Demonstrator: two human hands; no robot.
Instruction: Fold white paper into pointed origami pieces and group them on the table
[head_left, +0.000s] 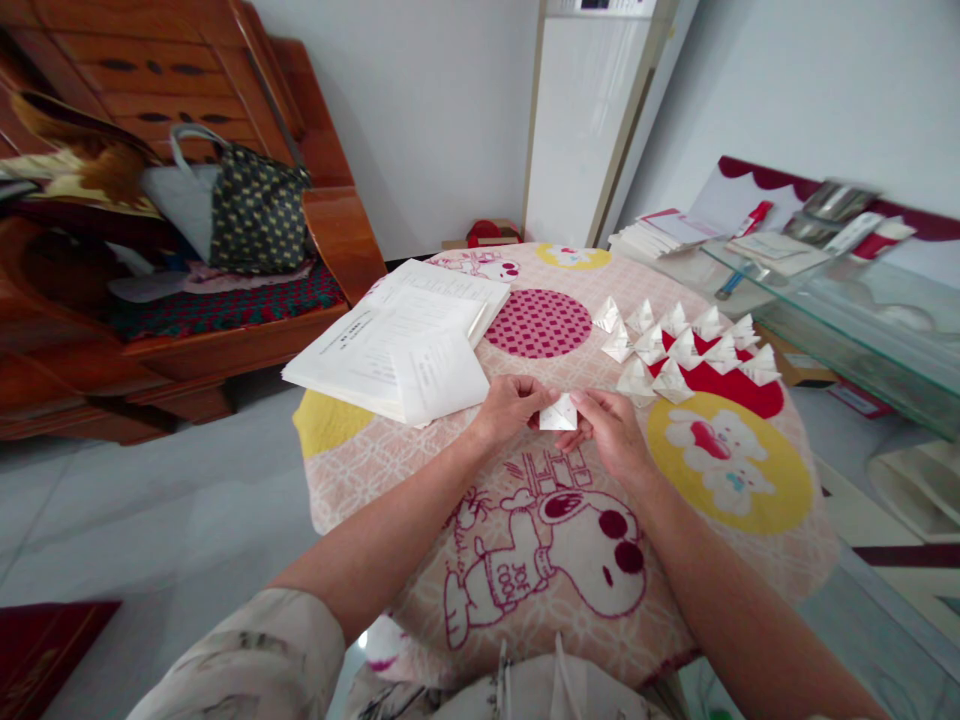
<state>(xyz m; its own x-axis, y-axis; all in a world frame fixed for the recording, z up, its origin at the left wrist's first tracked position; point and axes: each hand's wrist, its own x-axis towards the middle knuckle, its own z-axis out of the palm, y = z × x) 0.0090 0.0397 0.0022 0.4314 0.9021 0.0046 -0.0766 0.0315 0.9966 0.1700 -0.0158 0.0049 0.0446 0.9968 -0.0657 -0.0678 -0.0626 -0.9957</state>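
Between my two hands, above the middle of the table, is a small folded piece of white paper point(558, 413). My left hand point(514, 405) pinches its left side, and my right hand point(606, 428) grips its upper right corner with the thumb on top. Faint creases show on its face. To the right, several folded paper triangles point(682, 348) stand in rows on the cloth. A stack of printed paper sheets point(352, 345) lies to the left of my hands, with a loose, partly folded sheet point(442, 375) on top.
A patterned tablecloth point(420, 500) covers the round table. At the right, a glass shelf point(817, 310) holds papers and a metal bowl. A wooden bench point(247, 345) with a dotted bag point(259, 210) stands at the left. A tall white cabinet-like unit point(585, 110) is behind the table.
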